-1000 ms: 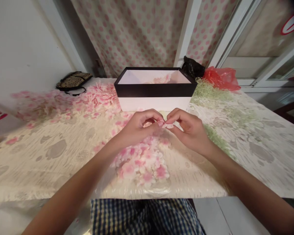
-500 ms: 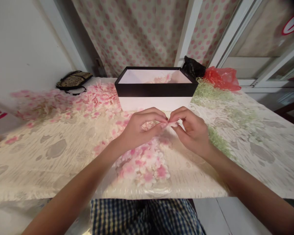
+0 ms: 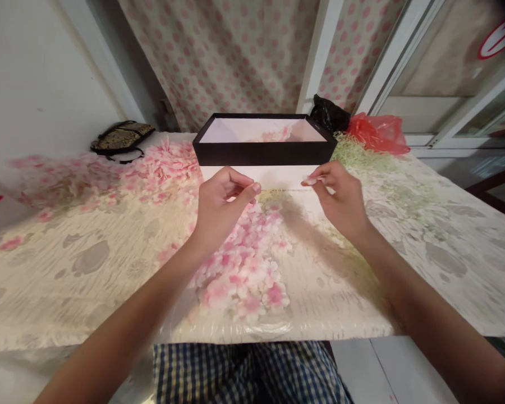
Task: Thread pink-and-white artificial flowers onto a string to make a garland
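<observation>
My right hand (image 3: 339,196) pinches a small pale pink petal (image 3: 313,180) between thumb and fingertips, just in front of the white lower wall of a black-banded box (image 3: 265,154). My left hand (image 3: 223,205) is apart from it, fingertips closed on nothing that I can see, above the near end of a loose heap of pink-and-white petals (image 3: 244,269). More petals (image 3: 273,135) lie inside the open box. A wider drift of petals (image 3: 164,168) covers the table to the left of the box.
A plastic-covered, patterned table (image 3: 76,269) runs across the view. Behind it lie a patterned handbag (image 3: 122,137), a black plastic bag (image 3: 328,116), a red plastic bag (image 3: 379,133) and green shredded filler (image 3: 362,150). A polka-dot curtain (image 3: 219,56) hangs at the back.
My hands have parted from working together on the petal. The right hand has moved right and toward the box with the petal, and the left has drawn away to the left.
</observation>
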Demonstrator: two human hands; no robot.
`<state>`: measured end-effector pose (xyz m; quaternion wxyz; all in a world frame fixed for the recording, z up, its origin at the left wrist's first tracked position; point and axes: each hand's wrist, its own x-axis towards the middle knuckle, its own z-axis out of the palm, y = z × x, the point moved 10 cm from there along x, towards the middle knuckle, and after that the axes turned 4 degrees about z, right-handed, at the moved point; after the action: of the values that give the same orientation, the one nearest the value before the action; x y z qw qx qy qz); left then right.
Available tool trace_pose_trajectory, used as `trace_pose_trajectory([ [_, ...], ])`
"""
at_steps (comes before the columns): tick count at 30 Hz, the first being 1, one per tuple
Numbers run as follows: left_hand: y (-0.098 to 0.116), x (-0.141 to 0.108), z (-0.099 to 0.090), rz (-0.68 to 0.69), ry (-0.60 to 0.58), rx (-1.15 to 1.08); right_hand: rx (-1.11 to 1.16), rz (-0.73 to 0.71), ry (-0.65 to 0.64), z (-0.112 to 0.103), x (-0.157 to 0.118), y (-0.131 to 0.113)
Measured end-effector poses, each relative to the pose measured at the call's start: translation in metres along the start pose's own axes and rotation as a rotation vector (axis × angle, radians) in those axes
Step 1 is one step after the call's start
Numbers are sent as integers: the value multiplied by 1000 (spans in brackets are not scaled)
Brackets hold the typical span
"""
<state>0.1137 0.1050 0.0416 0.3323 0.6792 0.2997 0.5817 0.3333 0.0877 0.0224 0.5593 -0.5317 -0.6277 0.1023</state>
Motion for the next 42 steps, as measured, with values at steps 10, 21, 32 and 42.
trace_pose_trajectory([
  [10, -6, -1, 8, -42, -49, 17, -199, -31, -212, 40, -1, 19],
  [21, -15, -4, 8, -61, -66, 76, 37, -131, 111, 2, -4, -2],
  [32, -34, -7, 13, -187, -96, 31, 78, -92, 88, 6, -1, 4],
  [42, -37, -9, 20, -169, -190, 114, 198, -5, -43, 18, -6, -1],
])
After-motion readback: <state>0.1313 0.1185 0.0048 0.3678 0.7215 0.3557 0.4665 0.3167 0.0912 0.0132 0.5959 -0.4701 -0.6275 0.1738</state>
